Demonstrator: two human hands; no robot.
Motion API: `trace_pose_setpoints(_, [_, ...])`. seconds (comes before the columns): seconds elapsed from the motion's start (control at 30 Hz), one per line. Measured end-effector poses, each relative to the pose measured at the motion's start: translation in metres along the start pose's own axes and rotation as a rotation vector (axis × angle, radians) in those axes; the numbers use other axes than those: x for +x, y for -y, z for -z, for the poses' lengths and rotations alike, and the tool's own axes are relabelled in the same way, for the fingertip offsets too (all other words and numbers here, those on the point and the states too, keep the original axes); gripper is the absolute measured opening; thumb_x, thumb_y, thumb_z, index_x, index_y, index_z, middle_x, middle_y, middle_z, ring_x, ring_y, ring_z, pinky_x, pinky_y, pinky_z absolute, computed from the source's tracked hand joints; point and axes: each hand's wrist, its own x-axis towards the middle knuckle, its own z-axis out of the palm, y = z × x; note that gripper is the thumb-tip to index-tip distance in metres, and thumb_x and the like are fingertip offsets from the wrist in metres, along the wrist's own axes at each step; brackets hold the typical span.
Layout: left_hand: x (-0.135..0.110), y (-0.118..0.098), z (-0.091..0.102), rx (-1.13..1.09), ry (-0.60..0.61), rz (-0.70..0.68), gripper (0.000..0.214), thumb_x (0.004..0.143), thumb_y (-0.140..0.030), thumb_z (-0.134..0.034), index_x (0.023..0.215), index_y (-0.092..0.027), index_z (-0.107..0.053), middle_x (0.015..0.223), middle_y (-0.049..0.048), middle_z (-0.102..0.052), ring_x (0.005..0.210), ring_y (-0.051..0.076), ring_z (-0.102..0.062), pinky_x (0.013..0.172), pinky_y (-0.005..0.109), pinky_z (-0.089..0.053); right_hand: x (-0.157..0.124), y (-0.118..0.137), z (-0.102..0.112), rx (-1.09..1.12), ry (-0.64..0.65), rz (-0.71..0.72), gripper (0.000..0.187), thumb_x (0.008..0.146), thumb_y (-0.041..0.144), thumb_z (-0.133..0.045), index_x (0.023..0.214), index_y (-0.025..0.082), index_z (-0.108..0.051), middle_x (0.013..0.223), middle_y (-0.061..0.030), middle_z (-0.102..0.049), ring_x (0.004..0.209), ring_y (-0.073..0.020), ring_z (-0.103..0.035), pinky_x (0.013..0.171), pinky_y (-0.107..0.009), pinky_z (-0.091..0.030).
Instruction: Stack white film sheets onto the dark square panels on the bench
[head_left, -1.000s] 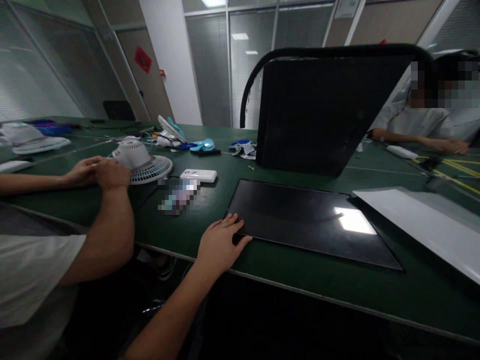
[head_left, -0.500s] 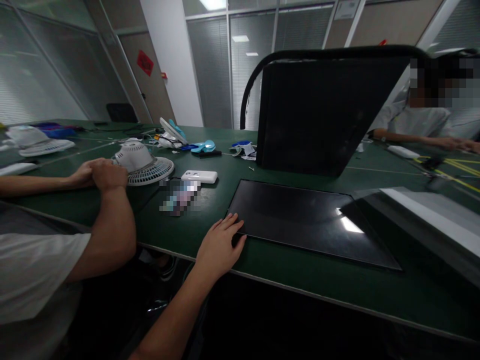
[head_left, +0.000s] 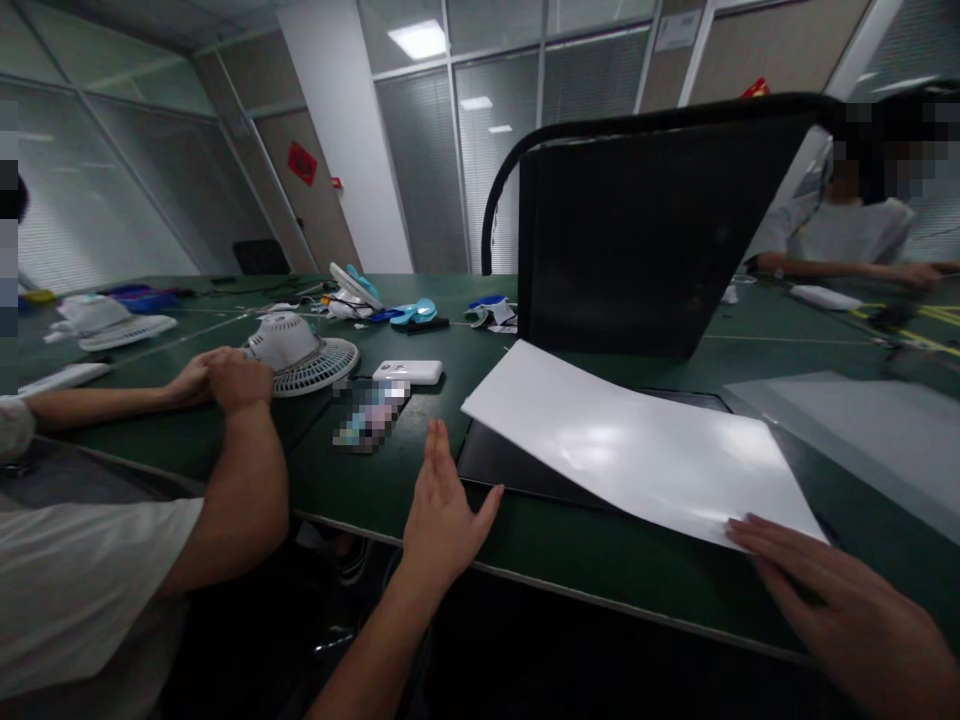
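Observation:
A glossy white sheet [head_left: 622, 445] lies across a flat black screen panel [head_left: 510, 462] on the green table. Its far left corner bows upward, and part of the panel shows beneath it. My right hand [head_left: 847, 600] touches the sheet's near right corner with outstretched fingers; the thumb is apart from them. Beside the panel's left edge, my left hand [head_left: 446, 510] is raised with straight fingers and the thumb spread, holding nothing.
Behind the panel stands a large black board [head_left: 637, 240] with a curved black tube. Translucent sheets [head_left: 862, 430] lie at right. A white power bank [head_left: 409, 372], a blurred-out item and a fan head [head_left: 292, 355] are left, where a person rests their arms. Another person sits far right.
The white sheet has come over the black panel from the right, and my right hand has come into view on it. My left hand has lifted off the panel's corner.

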Motion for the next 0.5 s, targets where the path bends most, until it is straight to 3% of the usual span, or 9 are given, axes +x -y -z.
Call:
trace_pose_setpoints(0.07, [0.001, -0.001, 0.002, -0.005, -0.012, 0.011, 0.118, 0.097, -0.039, -0.073, 0.174, -0.018, 0.014, 0.181, 0.0277, -0.014, 0.167, 0.043, -0.023, 0.128, 0.064, -0.040, -0.001, 0.006, -0.001, -0.035, -0.024, -0.016, 0.042, 0.109, 0.057, -0.042, 0.135, 0.039, -0.070, 0.143, 0.0075, -0.067, 0.118, -0.0263, -0.071, 0.101, -0.055, -0.060])
trace_pose_setpoints(0.13, [0.003, -0.003, 0.004, 0.002, 0.014, 0.019, 0.111, 0.096, -0.037, -0.074, 0.176, -0.019, 0.001, 0.181, 0.0259, -0.017, 0.166, 0.043, -0.027, 0.127, 0.064, -0.042, 0.000, 0.008, 0.003, -0.038, -0.037, -0.034, 0.042, 0.109, 0.057, -0.043, 0.137, 0.039, -0.068, 0.142, 0.0070, -0.067, 0.118, -0.0264, -0.071, 0.100, -0.054, -0.061])
trace_pose_setpoints(0.2, [0.005, -0.004, 0.007, 0.024, 0.075, -0.006, 0.085, 0.096, -0.036, -0.073, 0.171, -0.023, -0.033, 0.180, 0.0214, -0.027, 0.164, 0.043, -0.033, 0.126, 0.064, -0.043, 0.004, 0.008, 0.006, -0.007, -0.028, -0.009, 0.041, 0.109, 0.055, -0.044, 0.135, 0.035, -0.069, 0.141, 0.0047, -0.068, 0.122, -0.0272, -0.070, 0.107, -0.055, -0.058])
trace_pose_setpoints(0.27, [0.007, -0.005, 0.009, 0.055, 0.141, -0.056, 0.051, 0.098, -0.036, -0.072, 0.147, -0.025, -0.067, 0.173, 0.0171, -0.043, 0.161, 0.042, -0.039, 0.127, 0.063, -0.042, 0.009, 0.008, 0.007, 0.025, 0.005, -0.009, 0.041, 0.109, 0.053, -0.045, 0.134, 0.032, -0.070, 0.140, 0.0020, -0.069, 0.129, -0.0282, -0.067, 0.117, -0.058, -0.052])
trace_pose_setpoints(0.3, [0.008, -0.005, 0.009, 0.069, 0.165, -0.079, 0.038, 0.098, -0.035, -0.071, 0.134, -0.025, -0.076, 0.168, 0.0161, -0.050, 0.160, 0.042, -0.042, 0.128, 0.062, -0.042, 0.011, 0.008, 0.006, 0.033, 0.028, -0.017, 0.042, 0.108, 0.053, -0.045, 0.135, 0.032, -0.070, 0.140, 0.0012, -0.069, 0.132, -0.0284, -0.065, 0.120, -0.060, -0.049])
trace_pose_setpoints(0.37, [0.009, -0.005, 0.010, 0.085, 0.197, -0.100, 0.029, 0.098, -0.035, -0.070, 0.123, -0.024, -0.081, 0.158, 0.0154, -0.062, 0.153, 0.039, -0.051, 0.127, 0.061, -0.042, 0.013, 0.009, 0.004, 0.034, 0.059, -0.036, 0.044, 0.109, 0.053, -0.043, 0.138, 0.032, -0.068, 0.141, 0.0010, -0.069, 0.135, -0.0286, -0.063, 0.124, -0.063, -0.044])
trace_pose_setpoints(0.5, [0.008, -0.006, 0.009, 0.077, 0.194, -0.105, 0.031, 0.099, -0.034, -0.070, 0.125, -0.024, -0.081, 0.149, 0.0132, -0.070, 0.140, 0.036, -0.065, 0.122, 0.058, -0.050, 0.012, 0.008, 0.000, 0.022, 0.097, -0.050, 0.045, 0.110, 0.053, -0.040, 0.146, 0.037, -0.062, 0.149, 0.0034, -0.064, 0.142, -0.0290, -0.057, 0.126, -0.069, -0.040])
